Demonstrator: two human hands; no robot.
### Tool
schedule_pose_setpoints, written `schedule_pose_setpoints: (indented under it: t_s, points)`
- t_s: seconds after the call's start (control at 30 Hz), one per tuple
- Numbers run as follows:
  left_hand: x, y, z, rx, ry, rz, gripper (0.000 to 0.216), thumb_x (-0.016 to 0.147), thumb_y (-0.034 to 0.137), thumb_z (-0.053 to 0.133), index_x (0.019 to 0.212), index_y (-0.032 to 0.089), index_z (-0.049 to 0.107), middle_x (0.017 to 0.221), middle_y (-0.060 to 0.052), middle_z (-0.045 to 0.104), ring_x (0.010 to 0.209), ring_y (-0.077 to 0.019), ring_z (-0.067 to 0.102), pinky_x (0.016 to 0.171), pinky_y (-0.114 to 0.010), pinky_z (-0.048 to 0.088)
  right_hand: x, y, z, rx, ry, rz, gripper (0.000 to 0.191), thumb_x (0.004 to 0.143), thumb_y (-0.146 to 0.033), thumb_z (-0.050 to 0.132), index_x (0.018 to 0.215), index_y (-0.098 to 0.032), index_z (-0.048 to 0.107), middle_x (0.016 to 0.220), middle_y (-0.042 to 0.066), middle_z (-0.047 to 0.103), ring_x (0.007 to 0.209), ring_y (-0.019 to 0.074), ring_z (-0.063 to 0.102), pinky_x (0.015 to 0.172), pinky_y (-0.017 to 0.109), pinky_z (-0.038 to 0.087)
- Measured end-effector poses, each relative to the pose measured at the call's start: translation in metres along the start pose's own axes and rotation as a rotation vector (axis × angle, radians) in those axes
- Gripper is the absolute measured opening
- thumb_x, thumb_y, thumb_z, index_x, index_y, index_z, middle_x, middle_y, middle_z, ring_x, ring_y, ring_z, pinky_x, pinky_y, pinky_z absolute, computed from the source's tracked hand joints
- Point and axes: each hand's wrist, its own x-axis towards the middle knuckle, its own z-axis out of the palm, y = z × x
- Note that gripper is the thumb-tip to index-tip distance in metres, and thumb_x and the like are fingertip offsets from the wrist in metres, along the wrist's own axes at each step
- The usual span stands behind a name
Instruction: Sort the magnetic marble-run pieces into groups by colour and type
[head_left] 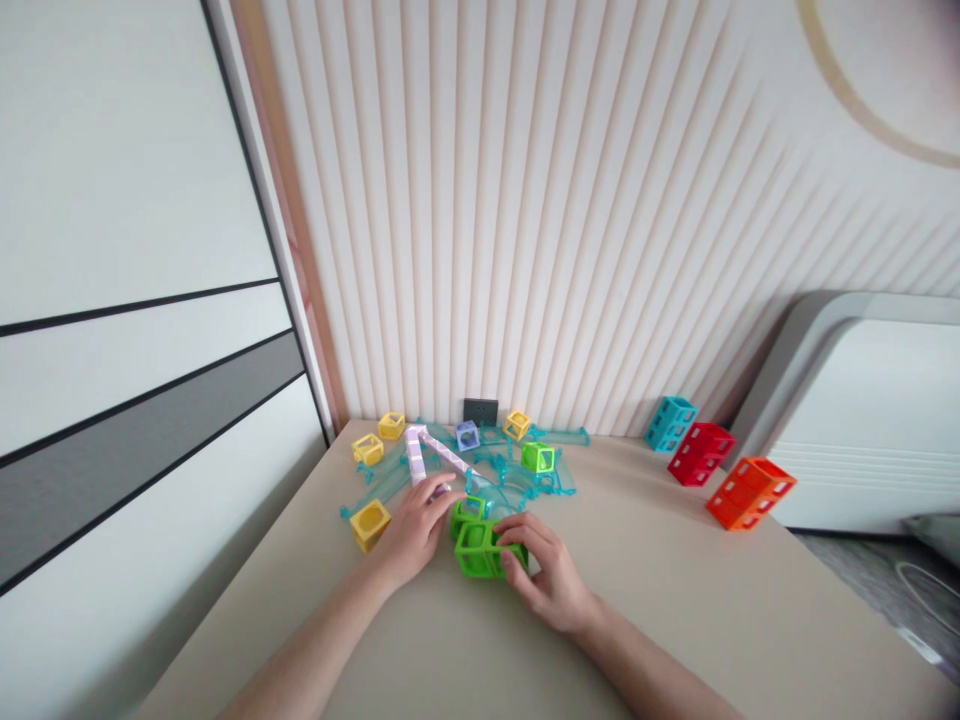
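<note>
On the beige table point(675, 600) my right hand point(547, 575) grips a bright green open-frame cube block point(480, 548), fingers curled over its right side. A second green cube point(466, 512) touches it from behind. My left hand point(416, 530) rests just left of the green cubes, fingers reaching toward a pink track piece point(420, 455) and the clear teal curved tracks point(502, 485); whether it holds anything is unclear. A yellow cube point(370, 523) lies beside my left wrist.
More yellow cubes point(367, 448), a blue cube point(467, 435) and a green cube point(538, 457) lie among the teal tracks by the ribbed wall. Teal point(670, 422), red point(701, 453) and orange point(750, 492) block towers lie at the right. A dark socket point(481, 411) is on the wall.
</note>
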Motion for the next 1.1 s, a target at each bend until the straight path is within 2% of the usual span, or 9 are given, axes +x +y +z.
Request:
schedule_pose_setpoints:
  t_s: [0.13,0.27,0.37,0.5,0.6,0.8,0.9,0.97,1.1]
  points:
    - [0.0,0.004,0.0,0.01,0.036,-0.005,0.045,0.092,0.003,0.043,0.126,0.026,0.06,0.138,-0.009,0.053,0.126,-0.0246,0.055,0.106,-0.046,0.05,-0.001,0.004,-0.005,0.002,0.071,-0.028,0.01,0.095,-0.018,0.055,0.101,-0.023,0.062,0.102,0.009,0.069,0.095,0.0205,0.067,0.084,0.033,0.055]
    - [0.001,0.013,-0.009,0.011,0.082,0.037,0.037,0.097,0.016,0.046,0.132,0.025,0.056,0.142,-0.011,0.05,0.133,-0.0274,0.049,0.109,-0.049,0.046,-0.001,0.007,-0.004,-0.01,0.114,-0.032,0.011,0.095,-0.017,0.055,0.103,-0.023,0.061,0.102,0.009,0.07,0.096,0.0209,0.067,0.084,0.033,0.056]
    - [0.001,0.02,-0.016,-0.014,0.017,0.173,0.041,0.097,0.03,0.051,0.138,0.023,0.051,0.141,-0.012,0.053,0.137,-0.0291,0.046,0.114,-0.051,0.041,-0.001,0.008,-0.002,-0.018,0.129,-0.035,0.011,0.096,-0.019,0.054,0.103,-0.024,0.061,0.102,0.01,0.07,0.096,0.0214,0.068,0.083,0.033,0.056]
    - [0.002,0.025,-0.014,-0.003,-0.076,0.271,0.062,0.092,0.048,0.061,0.145,0.021,0.044,0.138,-0.014,0.058,0.134,-0.0313,0.049,0.117,-0.055,0.036,-0.002,0.009,0.0,-0.003,0.137,-0.036,0.01,0.097,-0.02,0.054,0.103,-0.024,0.061,0.102,0.009,0.07,0.096,0.0214,0.068,0.083,0.033,0.056]
    - [0.003,0.027,-0.009,0.009,-0.093,0.253,0.066,0.089,0.045,0.068,0.145,0.021,0.042,0.135,-0.014,0.06,0.132,-0.0306,0.052,0.117,-0.057,0.035,-0.003,0.01,0.0,0.003,0.132,-0.028,0.011,0.098,-0.02,0.053,0.104,-0.024,0.061,0.103,0.009,0.069,0.097,0.0212,0.067,0.085,0.033,0.056]
    - [0.004,0.025,-0.011,0.036,-0.14,0.261,0.071,0.08,0.049,0.077,0.141,0.024,0.048,0.128,-0.012,0.064,0.125,-0.0308,0.058,0.117,-0.059,0.035,-0.004,0.01,-0.001,0.005,0.102,-0.01,0.013,0.1,-0.024,0.05,0.106,-0.024,0.061,0.104,0.01,0.07,0.099,0.0228,0.067,0.086,0.036,0.056]
    - [0.005,0.024,-0.014,0.085,-0.169,0.295,0.072,0.081,0.043,0.078,0.143,0.024,0.046,0.129,-0.011,0.063,0.124,-0.031,0.059,0.116,-0.06,0.036,-0.002,0.009,-0.002,0.01,0.105,0.0,0.014,0.1,-0.027,0.048,0.104,-0.024,0.061,0.102,0.011,0.07,0.098,0.0231,0.067,0.085,0.036,0.056]
    - [0.005,0.023,-0.015,0.125,-0.179,0.306,0.07,0.085,0.031,0.075,0.146,0.024,0.042,0.13,-0.011,0.063,0.124,-0.0304,0.059,0.116,-0.06,0.037,-0.002,0.008,-0.003,0.02,0.134,0.009,0.014,0.101,-0.028,0.048,0.102,-0.024,0.061,0.1,0.01,0.07,0.096,0.0228,0.067,0.084,0.035,0.056]
    - [0.006,0.018,-0.01,0.197,-0.152,0.299,0.062,0.093,0.006,0.052,0.15,0.025,0.037,0.122,-0.007,0.066,0.116,-0.0252,0.063,0.115,-0.054,0.041,-0.001,0.009,-0.003,0.05,0.185,0.031,0.014,0.101,-0.028,0.048,0.099,-0.023,0.062,0.097,0.009,0.069,0.092,0.0214,0.068,0.081,0.033,0.056]
